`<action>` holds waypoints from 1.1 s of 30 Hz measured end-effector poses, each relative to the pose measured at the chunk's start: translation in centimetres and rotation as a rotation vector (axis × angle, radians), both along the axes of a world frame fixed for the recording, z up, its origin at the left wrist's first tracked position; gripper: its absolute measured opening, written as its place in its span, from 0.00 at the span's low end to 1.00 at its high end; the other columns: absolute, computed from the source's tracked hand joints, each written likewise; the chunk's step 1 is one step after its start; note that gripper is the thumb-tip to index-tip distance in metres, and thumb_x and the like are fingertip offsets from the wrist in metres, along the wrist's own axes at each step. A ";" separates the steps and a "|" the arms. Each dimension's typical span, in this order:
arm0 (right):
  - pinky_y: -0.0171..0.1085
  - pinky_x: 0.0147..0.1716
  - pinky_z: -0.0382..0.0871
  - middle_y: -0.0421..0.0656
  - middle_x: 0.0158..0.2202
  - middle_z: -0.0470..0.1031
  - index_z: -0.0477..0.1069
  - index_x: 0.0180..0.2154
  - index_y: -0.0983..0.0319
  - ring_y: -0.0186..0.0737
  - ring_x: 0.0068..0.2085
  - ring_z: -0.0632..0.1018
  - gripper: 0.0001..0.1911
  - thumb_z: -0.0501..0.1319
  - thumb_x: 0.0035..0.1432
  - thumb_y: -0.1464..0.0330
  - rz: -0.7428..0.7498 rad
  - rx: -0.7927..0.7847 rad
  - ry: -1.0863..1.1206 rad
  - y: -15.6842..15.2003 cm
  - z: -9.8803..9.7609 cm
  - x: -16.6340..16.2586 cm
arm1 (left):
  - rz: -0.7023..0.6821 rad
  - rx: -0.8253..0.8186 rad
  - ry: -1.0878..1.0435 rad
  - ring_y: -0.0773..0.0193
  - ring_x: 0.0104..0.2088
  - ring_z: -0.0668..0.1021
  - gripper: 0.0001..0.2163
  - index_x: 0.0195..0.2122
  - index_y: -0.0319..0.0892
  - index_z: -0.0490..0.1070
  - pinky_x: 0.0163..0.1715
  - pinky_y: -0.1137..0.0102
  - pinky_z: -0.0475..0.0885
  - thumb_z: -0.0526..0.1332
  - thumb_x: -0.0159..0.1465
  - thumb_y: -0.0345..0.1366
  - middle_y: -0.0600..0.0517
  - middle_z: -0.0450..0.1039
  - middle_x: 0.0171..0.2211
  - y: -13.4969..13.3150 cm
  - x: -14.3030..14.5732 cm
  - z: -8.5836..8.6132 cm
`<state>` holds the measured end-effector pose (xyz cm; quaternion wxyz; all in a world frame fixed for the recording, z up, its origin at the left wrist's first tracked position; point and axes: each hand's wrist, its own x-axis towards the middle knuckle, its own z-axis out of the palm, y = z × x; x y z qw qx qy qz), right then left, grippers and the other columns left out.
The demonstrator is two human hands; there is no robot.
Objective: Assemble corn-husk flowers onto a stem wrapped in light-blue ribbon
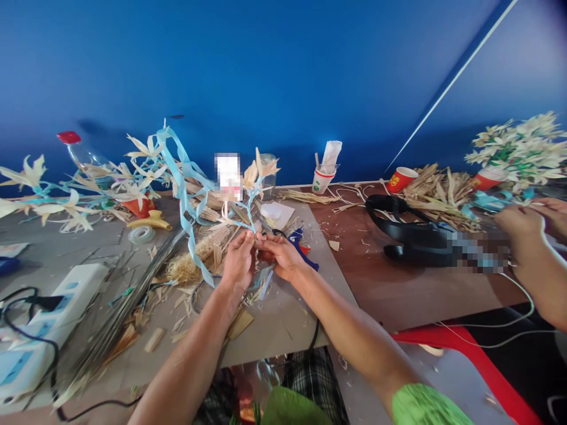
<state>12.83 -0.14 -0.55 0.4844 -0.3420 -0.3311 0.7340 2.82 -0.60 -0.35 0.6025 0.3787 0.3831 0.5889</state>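
Stem: blue-wrapped stem point(249, 213) with pale petals on its branches, held above the grey sheet point(283, 330) on the worktop point(349, 260), nearer the sheet's right edge than its left.
Left hand: left hand point(239, 260), thumb and fingers pinched on the stem's lower end.
Right hand: right hand point(283, 254), fingertips closed on the same end, just beside the left thumb.
Bearing: stem lies straight beyond the 2 hands, toward the worktop's back edge.
Long axis: up and away from the fingertips, forking into at least 2 branches, 1 of them to the left. True lean: cannot tell from 1 view.
Nearer hand: neither, by eye; the 2 sets of fingertips meet at the stem's base.
Left of hands: curled blue ribbon point(179, 177), its tail hanging near the left wrist; wire bundle point(155, 265) slanting toward the front-left corner.
Right of hands: blue glue gun point(310, 260), near the right wrist, inside the sheet's right edge.
Fingertip detail: stem's very end covered; cannot tell its shape.
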 end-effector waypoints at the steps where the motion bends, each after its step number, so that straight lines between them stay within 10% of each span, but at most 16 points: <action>1: 0.31 0.20 0.44 0.30 0.15 0.53 0.63 0.21 0.62 0.25 0.18 0.51 0.15 0.69 0.38 0.64 -0.034 0.029 -0.019 0.0 0.0 0.0 | 0.012 0.007 0.016 0.66 0.27 0.72 0.13 0.28 0.41 0.69 0.30 0.71 0.66 0.62 0.55 0.47 0.54 0.69 0.23 -0.1 0.0 0.1; 9: 0.33 0.30 0.58 0.38 0.24 0.69 0.69 0.24 0.63 0.33 0.29 0.67 0.10 0.58 0.51 0.63 -0.358 0.470 -0.672 -0.5 -0.3 -0.3 | 0.203 0.059 0.228 0.70 0.27 0.70 0.10 0.30 0.40 0.69 0.31 0.74 0.64 0.65 0.54 0.41 0.56 0.69 0.26 -0.4 0.2 -0.2; 21: 0.31 0.20 0.48 0.29 0.12 0.49 0.63 0.21 0.62 0.25 0.17 0.50 0.16 0.69 0.41 0.62 0.230 0.006 0.089 0.1 0.0 0.9 | -0.220 -0.151 -0.172 0.66 0.27 0.73 0.15 0.25 0.39 0.71 0.26 0.70 0.69 0.72 0.43 0.43 0.50 0.73 0.31 0.9 -1.9 1.1; 27: 0.32 0.20 0.44 0.30 0.13 0.54 0.65 0.21 0.62 0.25 0.18 0.52 0.16 0.69 0.40 0.60 -0.023 0.120 -0.065 -0.1 -0.2 -0.2 | -0.094 -0.062 -0.014 0.67 0.26 0.73 0.16 0.35 0.40 0.74 0.27 0.71 0.68 0.68 0.50 0.45 0.53 0.71 0.25 0.6 -1.1 0.6; 33: 0.32 0.21 0.44 0.31 0.15 0.57 0.66 0.22 0.63 0.26 0.19 0.55 0.17 0.67 0.42 0.57 -0.166 0.193 -0.288 -0.1 -0.6 -0.6 | 0.097 -0.032 0.082 0.71 0.25 0.71 0.12 0.24 0.38 0.70 0.30 0.73 0.66 0.70 0.46 0.38 0.56 0.68 0.22 1.1 -1.0 -0.3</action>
